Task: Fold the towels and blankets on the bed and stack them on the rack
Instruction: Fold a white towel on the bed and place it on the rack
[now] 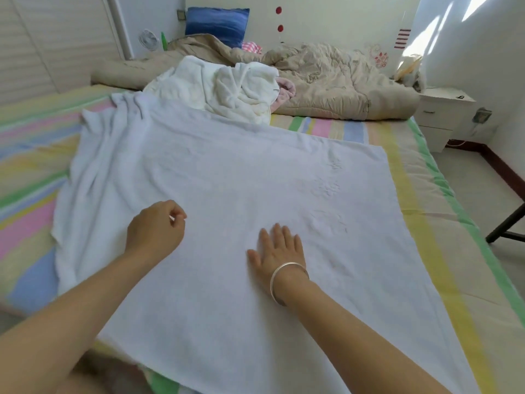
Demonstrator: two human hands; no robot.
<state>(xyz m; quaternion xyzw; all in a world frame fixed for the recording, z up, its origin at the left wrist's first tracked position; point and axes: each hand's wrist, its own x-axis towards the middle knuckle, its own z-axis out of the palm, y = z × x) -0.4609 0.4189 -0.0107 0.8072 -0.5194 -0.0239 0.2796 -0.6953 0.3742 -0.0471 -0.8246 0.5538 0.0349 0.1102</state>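
A large white towel (227, 177) lies spread over the striped bed (426, 200), flat on the right and rumpled along its left side. My right hand (279, 251), with a silver bangle on the wrist, rests flat on the towel with straight fingers. To its left, my left hand (156, 226) hovers over the towel with its fingers curled in, and nothing shows in it. A crumpled heap of white towels (227, 83) sits beyond the spread towel. A pink cloth (285, 92) peeks out at the right of the heap.
A beige quilt (326, 78) is bunched across the head of the bed, with a blue pillow (217, 24) against the wall. A white nightstand (443, 115) stands at the right. A black frame leg (508, 220) shows at the right edge.
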